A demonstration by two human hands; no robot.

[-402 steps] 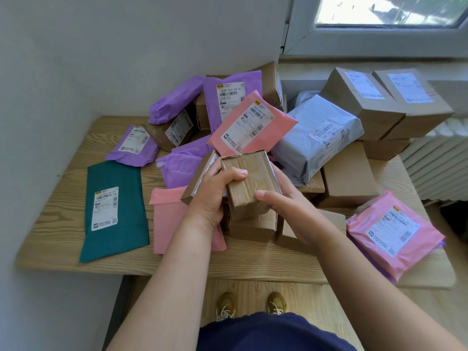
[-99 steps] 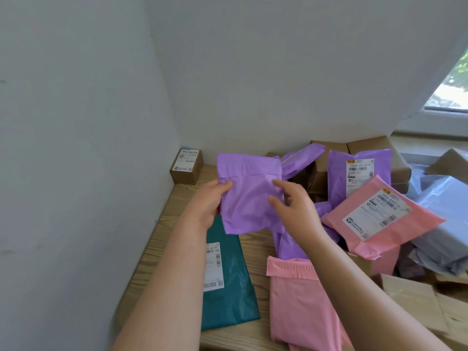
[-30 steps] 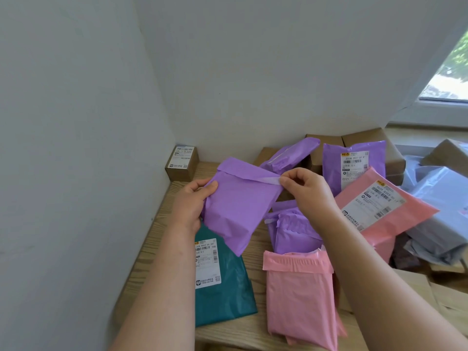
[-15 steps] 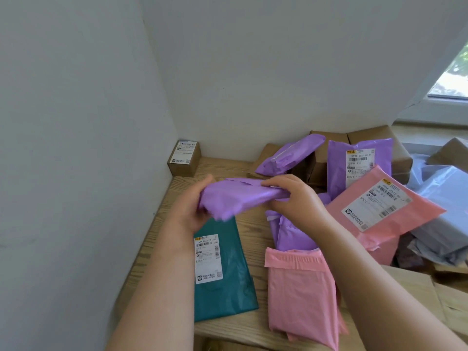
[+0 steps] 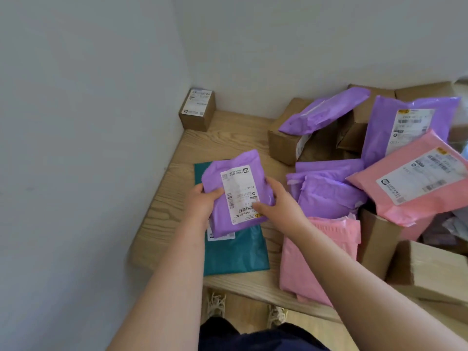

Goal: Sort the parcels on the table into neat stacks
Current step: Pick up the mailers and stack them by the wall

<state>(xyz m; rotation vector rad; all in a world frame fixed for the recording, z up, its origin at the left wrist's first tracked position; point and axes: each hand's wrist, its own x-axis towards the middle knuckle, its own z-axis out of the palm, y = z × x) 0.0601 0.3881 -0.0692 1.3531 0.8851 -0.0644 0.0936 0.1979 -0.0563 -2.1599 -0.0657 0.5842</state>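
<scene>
We note the left hand [image 5: 202, 201] and right hand [image 5: 274, 201] both gripping a purple mailer [image 5: 236, 191], label up. It hovers over a teal mailer [image 5: 238, 252] near the desk's [image 5: 228, 133] left edge.

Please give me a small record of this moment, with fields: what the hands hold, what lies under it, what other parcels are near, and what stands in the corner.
held parcel: purple mailer, label side up
left hand: grips its left edge
right hand: grips its right edge, thumb on the label
below it: teal mailer, flat on the wooden table
right of it: pink mailer at the front edge; purple mailers piled behind
corner: small cardboard box by the wall
</scene>
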